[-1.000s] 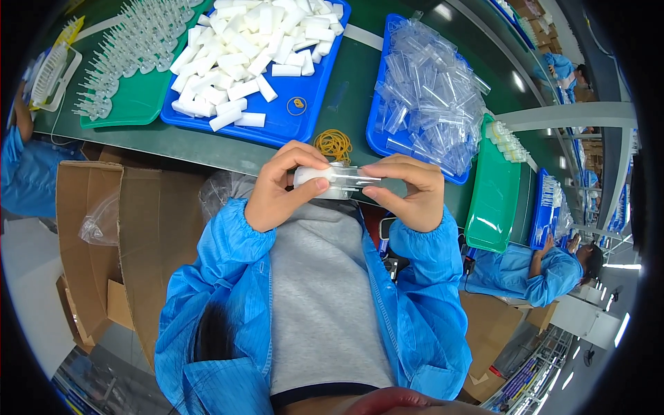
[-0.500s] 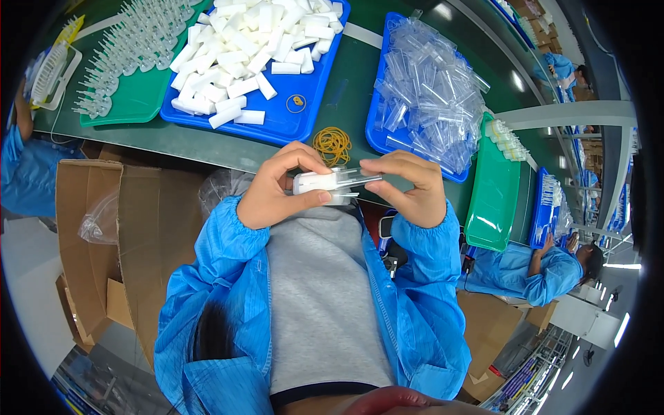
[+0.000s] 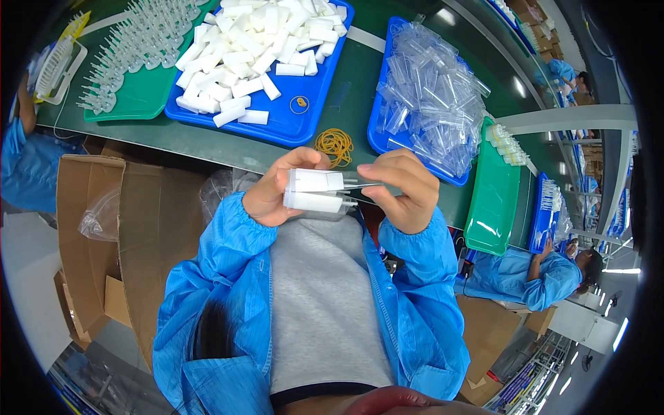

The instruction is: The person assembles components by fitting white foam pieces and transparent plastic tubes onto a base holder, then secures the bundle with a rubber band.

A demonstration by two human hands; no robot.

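Just below the rubber bands (image 3: pixel 335 145), left hand (image 3: pixel 273 197) and right hand (image 3: pixel 408 190) pinch light, rigid white foam blocks (image 3: pixel 315 190) by opposite ends; likely crushable.

Left hand (image 3: pixel 273 197) and right hand (image 3: pixel 404 190) grip a bundle of white tubes (image 3: pixel 315 191) above the lap; rubber bands (image 3: pixel 335 144) lie on green table (image 3: pixel 207 142) between blue trays (image 3: pixel 290 124).

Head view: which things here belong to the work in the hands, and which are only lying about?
In use:
- left hand and right hand holding white tubes
- blue tray of white tubes
- blue tray of clear tubes
- rubber bands

Lying about:
- cardboard box
- empty green tray
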